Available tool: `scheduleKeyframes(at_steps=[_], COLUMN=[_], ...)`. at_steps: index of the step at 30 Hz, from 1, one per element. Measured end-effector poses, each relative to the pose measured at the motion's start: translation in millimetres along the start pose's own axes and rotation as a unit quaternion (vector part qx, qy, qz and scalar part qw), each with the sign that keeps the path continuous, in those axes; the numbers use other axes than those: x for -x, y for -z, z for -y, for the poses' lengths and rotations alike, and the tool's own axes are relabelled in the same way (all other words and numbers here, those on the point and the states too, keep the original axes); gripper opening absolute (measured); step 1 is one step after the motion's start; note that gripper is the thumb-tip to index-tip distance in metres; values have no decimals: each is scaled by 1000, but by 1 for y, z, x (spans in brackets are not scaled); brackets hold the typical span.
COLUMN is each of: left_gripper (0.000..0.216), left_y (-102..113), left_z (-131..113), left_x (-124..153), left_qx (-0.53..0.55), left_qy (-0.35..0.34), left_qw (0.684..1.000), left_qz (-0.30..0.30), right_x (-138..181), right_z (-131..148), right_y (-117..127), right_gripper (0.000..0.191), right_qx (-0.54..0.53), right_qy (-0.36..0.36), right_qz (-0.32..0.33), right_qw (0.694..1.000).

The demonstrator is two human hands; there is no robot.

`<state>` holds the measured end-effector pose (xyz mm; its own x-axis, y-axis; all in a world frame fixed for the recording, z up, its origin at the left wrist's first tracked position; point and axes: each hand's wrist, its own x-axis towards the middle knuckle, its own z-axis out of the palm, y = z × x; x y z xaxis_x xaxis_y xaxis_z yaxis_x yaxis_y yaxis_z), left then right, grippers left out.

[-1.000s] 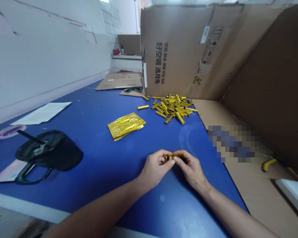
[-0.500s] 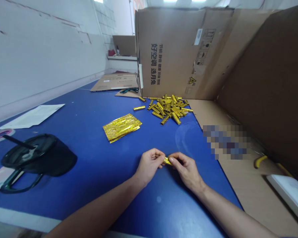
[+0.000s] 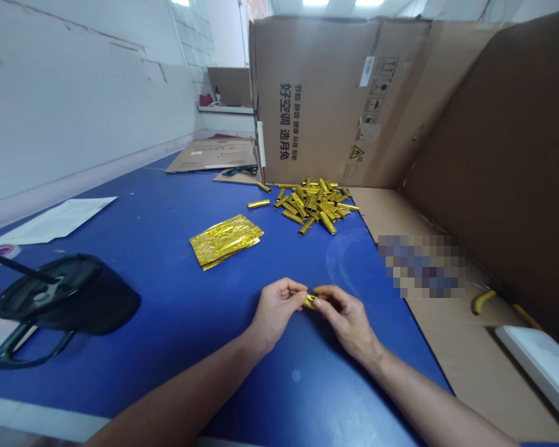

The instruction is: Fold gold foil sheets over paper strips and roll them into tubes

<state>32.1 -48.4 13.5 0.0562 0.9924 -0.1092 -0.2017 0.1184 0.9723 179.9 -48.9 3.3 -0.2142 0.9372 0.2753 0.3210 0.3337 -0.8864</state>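
Note:
My left hand (image 3: 277, 308) and my right hand (image 3: 345, 316) meet over the blue table (image 3: 177, 292), fingers pinched together on a small gold foil piece (image 3: 311, 301) held between them. Only a short strip of the piece shows between the fingertips. Farther out on the table lies a flat stack of gold foil sheets (image 3: 226, 239). Beyond that sits a heap of rolled gold foil tubes (image 3: 314, 205), with one tube (image 3: 258, 203) lying apart to its left.
A black lidded cup with a straw (image 3: 65, 301) stands at the left. White paper (image 3: 53, 220) lies near the wall. Tall cardboard panels (image 3: 335, 99) enclose the back and right. A cardboard sheet (image 3: 447, 310) on the right carries yellow-handled pliers (image 3: 482, 301) and a white tray (image 3: 543, 366).
The view has shifted a little, so everything sits lower-left in frame. My hands stay together, and the gold piece now pokes out more between the fingertips.

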Motion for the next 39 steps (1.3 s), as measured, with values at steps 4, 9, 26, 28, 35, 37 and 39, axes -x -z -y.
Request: scheduleKeyframes(at_steps=[4, 9, 26, 28, 35, 37, 39], left_gripper=[22, 23, 26, 23, 19, 17, 17], left_y=[0, -1, -1, 0, 5, 6, 6], left_z=[1, 1, -6, -6, 1, 2, 3], left_x=[1, 1, 1, 0, -4, -5, -4], left_qx=[20, 12, 39, 26, -29, -73, -110], left_qy=[-25, 0, -41, -32, -55, -70, -75], left_qw=[999, 999, 998, 999, 997, 994, 990], left_qz=[16, 35, -21, -17, -48, -45, -40], right_x=[1, 2, 3, 3, 3, 3, 4], right_z=[2, 3, 4, 4, 6, 7, 7], right_y=[0, 1, 2, 2, 1, 1, 1], right_gripper=[15, 13, 15, 15, 14, 13, 13], right_qx=[8, 26, 77, 84, 107, 123, 135], right_qy=[35, 69, 60, 59, 78, 90, 103], right_qz=[1, -13, -32, -41, -35, -23, -14], right_qw=[999, 997, 995, 994, 991, 988, 985])
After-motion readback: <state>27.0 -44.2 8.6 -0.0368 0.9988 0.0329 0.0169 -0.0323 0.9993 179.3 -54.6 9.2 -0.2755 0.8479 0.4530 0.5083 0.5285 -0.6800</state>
